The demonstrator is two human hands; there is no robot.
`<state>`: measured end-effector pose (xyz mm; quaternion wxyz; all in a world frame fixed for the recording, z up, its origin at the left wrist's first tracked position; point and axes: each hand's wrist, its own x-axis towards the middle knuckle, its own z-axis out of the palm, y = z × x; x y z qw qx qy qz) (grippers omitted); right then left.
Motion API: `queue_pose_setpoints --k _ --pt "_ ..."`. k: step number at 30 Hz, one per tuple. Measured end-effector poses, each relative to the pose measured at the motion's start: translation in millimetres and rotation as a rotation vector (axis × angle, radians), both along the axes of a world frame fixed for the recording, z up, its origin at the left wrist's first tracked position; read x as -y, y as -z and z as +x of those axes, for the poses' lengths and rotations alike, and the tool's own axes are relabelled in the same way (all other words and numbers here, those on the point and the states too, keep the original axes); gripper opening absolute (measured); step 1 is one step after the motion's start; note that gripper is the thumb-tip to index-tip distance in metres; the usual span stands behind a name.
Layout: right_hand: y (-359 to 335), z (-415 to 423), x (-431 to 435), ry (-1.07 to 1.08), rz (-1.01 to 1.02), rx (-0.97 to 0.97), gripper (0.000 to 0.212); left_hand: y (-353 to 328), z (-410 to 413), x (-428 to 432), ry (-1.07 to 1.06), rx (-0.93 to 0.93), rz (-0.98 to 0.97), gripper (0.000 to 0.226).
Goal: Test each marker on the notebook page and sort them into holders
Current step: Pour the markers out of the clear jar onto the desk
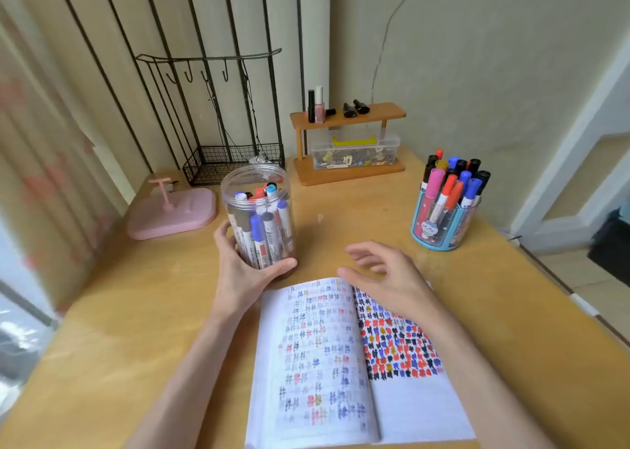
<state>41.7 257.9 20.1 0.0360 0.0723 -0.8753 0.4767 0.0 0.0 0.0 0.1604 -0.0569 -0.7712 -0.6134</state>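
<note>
An open notebook point(341, 363) lies on the wooden desk point(136, 312) near me, its pages covered with rows of coloured marker marks. A clear plastic jar point(255, 189) full of markers point(269, 230) stands beyond its left page. My left hand point(238, 271) grips the lower part of that jar, thumb across the front. My right hand point(385, 278) hovers over the top of the right page, fingers spread and relaxed, holding nothing. A blue pen holder point(439, 227) packed with several capped markers point(450, 182) stands at the right.
A pink stand point(174, 213) sits at the back left beside a black wire rack point(218, 165). A small wooden shelf point(347, 117) with nail polish bottles and a clear box of small items point(354, 152) stands against the wall. The desk's right edge drops to the floor.
</note>
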Motion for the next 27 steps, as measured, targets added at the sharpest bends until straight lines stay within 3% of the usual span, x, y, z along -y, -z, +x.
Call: queue_pose_setpoints --k 9,13,18,24,27 --pt "-12 -1 2 0.065 -0.092 -0.049 0.045 2 -8 -3 -0.033 -0.117 0.053 0.105" --pt "-38 3 10 0.012 -0.231 -0.118 0.073 -8 -9 -4 0.046 -0.181 -0.008 0.109" --pt "-65 -4 23 -0.045 -0.448 -0.135 0.105 -17 -14 -3 0.230 -0.188 -0.277 0.127" --pt "-53 -8 18 0.117 -0.398 -0.116 0.102 -19 -8 -6 0.339 -0.155 -0.335 0.134" --pt "-49 -7 13 0.161 -0.428 -0.121 0.097 -14 -9 -6 0.329 -0.125 -0.180 0.135"
